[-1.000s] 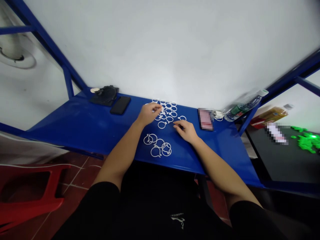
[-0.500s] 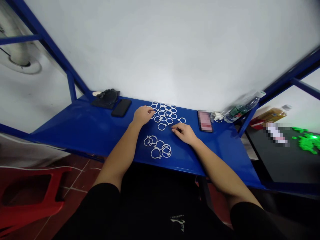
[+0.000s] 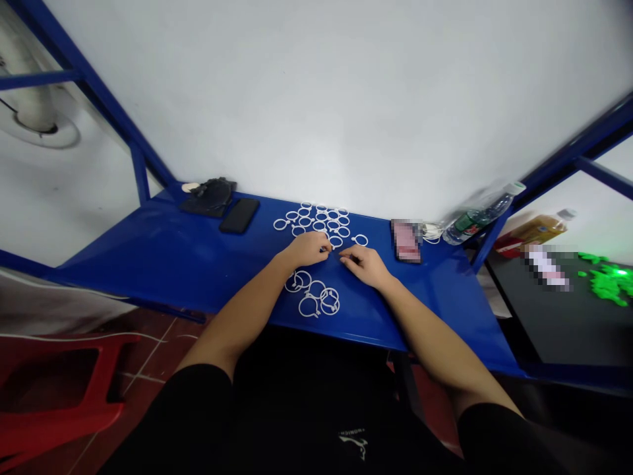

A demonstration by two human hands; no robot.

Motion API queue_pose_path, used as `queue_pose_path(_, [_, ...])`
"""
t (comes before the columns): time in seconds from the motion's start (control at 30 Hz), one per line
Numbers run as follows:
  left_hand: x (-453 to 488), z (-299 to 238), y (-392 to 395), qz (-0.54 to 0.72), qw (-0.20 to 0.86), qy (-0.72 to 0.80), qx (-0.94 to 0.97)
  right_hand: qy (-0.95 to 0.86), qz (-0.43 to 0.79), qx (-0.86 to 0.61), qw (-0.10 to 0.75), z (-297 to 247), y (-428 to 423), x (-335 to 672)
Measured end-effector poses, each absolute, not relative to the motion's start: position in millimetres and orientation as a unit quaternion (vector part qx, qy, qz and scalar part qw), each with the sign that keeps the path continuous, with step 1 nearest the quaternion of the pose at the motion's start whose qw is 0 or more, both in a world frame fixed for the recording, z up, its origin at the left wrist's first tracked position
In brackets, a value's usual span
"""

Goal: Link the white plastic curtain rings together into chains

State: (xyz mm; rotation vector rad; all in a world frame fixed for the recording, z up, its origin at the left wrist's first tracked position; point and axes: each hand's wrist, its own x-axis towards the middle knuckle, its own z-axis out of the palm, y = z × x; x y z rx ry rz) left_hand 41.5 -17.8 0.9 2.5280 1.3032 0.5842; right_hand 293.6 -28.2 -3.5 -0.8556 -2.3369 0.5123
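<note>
Several white plastic rings [image 3: 321, 221] lie spread on the blue table [image 3: 163, 251] near the wall. A smaller bunch of rings [image 3: 316, 297] lies closer to me. My left hand [image 3: 307, 249] rests between the two groups, its fingers curled and pinched on a white ring. My right hand [image 3: 364, 264] lies just to its right, fingertips bent down toward the same spot, almost touching the left hand.
A black phone [image 3: 240, 216] and a dark pouch [image 3: 210, 194] lie at the back left. A blurred phone [image 3: 406, 240], white cable and a plastic bottle [image 3: 477, 214] lie at the back right. A red stool [image 3: 59, 389] stands on the floor to the left.
My left hand has pulled back from the far ring group toward me and now meets the right hand. The right hand has barely moved.
</note>
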Motion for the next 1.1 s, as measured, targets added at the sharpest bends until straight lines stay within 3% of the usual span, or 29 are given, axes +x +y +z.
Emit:
queue_pose_path(0.37, [69, 9, -28, 0.459, 0.289, 0.339, 0.769, -0.859, 0.156, -0.342, 0.347, -3, -28, 295])
queue_pose_path(0.67, [69, 3, -26, 0.43, 0.324, 0.415, 0.734, -0.858, 0.129, -0.341, 0.363, 0, -30, 294])
queue_pose_path(1.1, [68, 17, -30, 0.36, 0.231, 0.419, 0.801, -0.865, 0.1, -0.352, 0.342, 9, -34, 292])
